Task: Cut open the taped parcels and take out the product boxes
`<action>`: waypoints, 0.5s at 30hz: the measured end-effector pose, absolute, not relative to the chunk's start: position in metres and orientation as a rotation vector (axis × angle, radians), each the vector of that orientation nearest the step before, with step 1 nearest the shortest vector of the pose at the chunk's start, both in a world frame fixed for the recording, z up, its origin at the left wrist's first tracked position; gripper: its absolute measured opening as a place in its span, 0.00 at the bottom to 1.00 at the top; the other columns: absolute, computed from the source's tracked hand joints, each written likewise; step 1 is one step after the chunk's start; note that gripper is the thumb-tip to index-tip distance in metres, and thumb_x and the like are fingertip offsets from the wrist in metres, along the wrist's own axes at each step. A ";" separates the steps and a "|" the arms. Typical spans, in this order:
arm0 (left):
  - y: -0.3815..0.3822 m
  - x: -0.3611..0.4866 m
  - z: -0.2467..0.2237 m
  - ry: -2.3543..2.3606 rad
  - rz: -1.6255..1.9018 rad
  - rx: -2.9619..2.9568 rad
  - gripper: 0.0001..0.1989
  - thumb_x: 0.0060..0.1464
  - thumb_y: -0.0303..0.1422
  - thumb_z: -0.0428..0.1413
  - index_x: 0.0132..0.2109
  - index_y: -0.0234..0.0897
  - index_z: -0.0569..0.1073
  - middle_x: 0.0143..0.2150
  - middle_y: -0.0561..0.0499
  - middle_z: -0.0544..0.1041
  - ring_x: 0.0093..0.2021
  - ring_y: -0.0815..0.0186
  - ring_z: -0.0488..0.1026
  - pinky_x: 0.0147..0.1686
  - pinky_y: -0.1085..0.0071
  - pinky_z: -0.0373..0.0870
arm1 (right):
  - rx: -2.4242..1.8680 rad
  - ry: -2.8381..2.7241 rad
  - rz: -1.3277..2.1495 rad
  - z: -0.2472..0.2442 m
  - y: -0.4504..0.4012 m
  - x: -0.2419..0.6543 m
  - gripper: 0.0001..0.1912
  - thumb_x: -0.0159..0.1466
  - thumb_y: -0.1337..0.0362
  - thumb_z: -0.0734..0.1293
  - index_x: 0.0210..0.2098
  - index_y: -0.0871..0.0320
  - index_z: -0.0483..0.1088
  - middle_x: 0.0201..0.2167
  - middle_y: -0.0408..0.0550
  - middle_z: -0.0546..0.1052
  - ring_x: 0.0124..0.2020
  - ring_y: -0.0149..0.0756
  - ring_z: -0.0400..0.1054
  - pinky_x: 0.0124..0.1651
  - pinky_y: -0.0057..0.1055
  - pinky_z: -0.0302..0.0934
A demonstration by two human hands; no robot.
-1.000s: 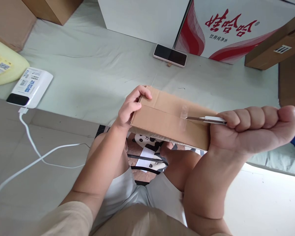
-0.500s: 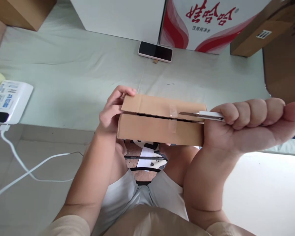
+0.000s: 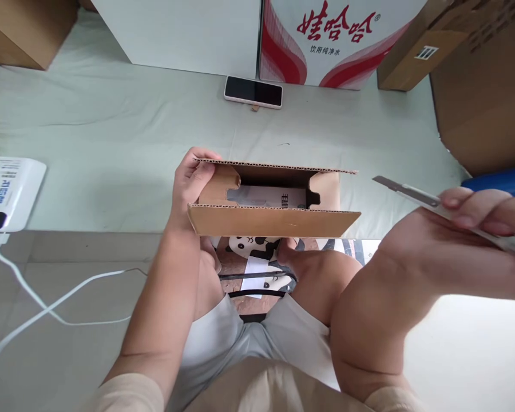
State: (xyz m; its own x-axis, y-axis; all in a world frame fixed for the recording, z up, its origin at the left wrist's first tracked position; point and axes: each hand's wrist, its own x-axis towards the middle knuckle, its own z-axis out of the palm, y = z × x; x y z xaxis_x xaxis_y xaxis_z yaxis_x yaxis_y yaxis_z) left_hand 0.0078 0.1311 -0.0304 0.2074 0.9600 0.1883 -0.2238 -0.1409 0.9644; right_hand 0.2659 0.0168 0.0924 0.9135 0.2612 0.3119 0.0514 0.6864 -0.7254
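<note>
My left hand [image 3: 193, 180] grips the left end of a small cardboard box [image 3: 274, 223], with its fingers behind and its thumb at the inner side flap. The box's two long top flaps stand apart, so its inside shows. Within lies a pale item with dark printed characters [image 3: 268, 196]; most of it is hidden by the flaps. To the right of the box, my right hand [image 3: 467, 240] is closed around a utility knife [image 3: 416, 197]. The knife's blade is out, points left and is apart from the cardboard.
A phone [image 3: 253, 92] lies on the pale green cloth [image 3: 124, 126]. Behind it stand a large white carton with red waves [image 3: 321, 63] and brown cartons [image 3: 405, 66]. At the left edge sits a white device [image 3: 17, 186] with a white cable [image 3: 60, 303] hanging down.
The box's top flaps, closed with a slit between them before, have come open and show the inside. My right hand has moved right with the utility knife, off the box.
</note>
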 end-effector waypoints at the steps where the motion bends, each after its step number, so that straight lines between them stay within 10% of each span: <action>1: 0.134 0.007 -0.033 0.798 1.248 1.257 0.18 0.56 0.49 0.63 0.41 0.43 0.69 0.35 0.55 0.72 0.40 0.66 0.70 0.37 0.62 0.62 | -0.955 -0.525 -0.033 0.084 0.019 0.268 0.35 0.75 0.67 0.38 0.17 0.56 0.59 0.21 0.42 0.53 0.21 0.27 0.50 0.27 0.32 0.55; 7: 0.138 0.011 -0.037 0.738 1.335 1.154 0.19 0.51 0.47 0.69 0.39 0.42 0.71 0.28 0.56 0.71 0.34 0.67 0.69 0.30 0.67 0.61 | -1.852 -1.079 -0.142 0.012 0.036 0.305 0.07 0.61 0.61 0.63 0.28 0.54 0.62 0.28 0.42 0.66 0.31 0.34 0.60 0.38 0.36 0.56; 15: 0.137 0.014 -0.029 0.787 1.285 1.253 0.20 0.47 0.50 0.69 0.36 0.41 0.75 0.27 0.55 0.74 0.26 0.67 0.71 0.25 0.67 0.57 | -2.401 -1.454 0.461 -0.028 0.068 0.307 0.17 0.61 0.55 0.66 0.47 0.56 0.71 0.46 0.58 0.73 0.53 0.53 0.64 0.55 0.50 0.56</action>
State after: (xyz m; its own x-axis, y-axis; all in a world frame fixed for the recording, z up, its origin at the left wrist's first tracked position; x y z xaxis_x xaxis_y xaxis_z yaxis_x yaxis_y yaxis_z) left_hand 0.0140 0.1372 -0.0287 0.1848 0.9609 0.2061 -0.2525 -0.1562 0.9549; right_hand 0.3071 0.0684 -0.0281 0.4378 0.8913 -0.1180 0.7965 -0.4454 -0.4089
